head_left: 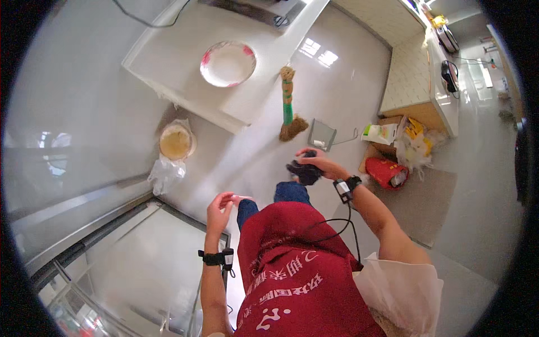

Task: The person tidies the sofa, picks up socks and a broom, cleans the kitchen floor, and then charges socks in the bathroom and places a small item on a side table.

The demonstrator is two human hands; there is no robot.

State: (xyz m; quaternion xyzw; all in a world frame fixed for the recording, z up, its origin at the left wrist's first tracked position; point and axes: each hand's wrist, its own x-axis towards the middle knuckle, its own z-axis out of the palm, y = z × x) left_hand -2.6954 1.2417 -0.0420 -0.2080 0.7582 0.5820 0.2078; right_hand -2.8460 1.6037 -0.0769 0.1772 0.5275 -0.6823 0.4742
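Observation:
My right hand (325, 163) grips a bunched black cloth (308, 173) in front of my right knee. Just beyond it, a grey metal dustpan (322, 134) with a thin bent handle lies on the floor. To the left of the dustpan is a short straw hand broom (287, 107), its handle bound with green, its bristles towards me. My left hand (221, 207) hangs beside my left knee, fingers loosely curled and apart, with nothing visible in it.
A white table (168, 59) with a flower-rimmed bowl (228, 65) stands ahead left. Below its edge sits a round tub (175, 141) with a plastic bag (167, 173). At right, a red bag (386, 172) and a cardboard box (389, 123) lie by a cabinet (406, 80). A glass-topped case (139, 252) flanks my left.

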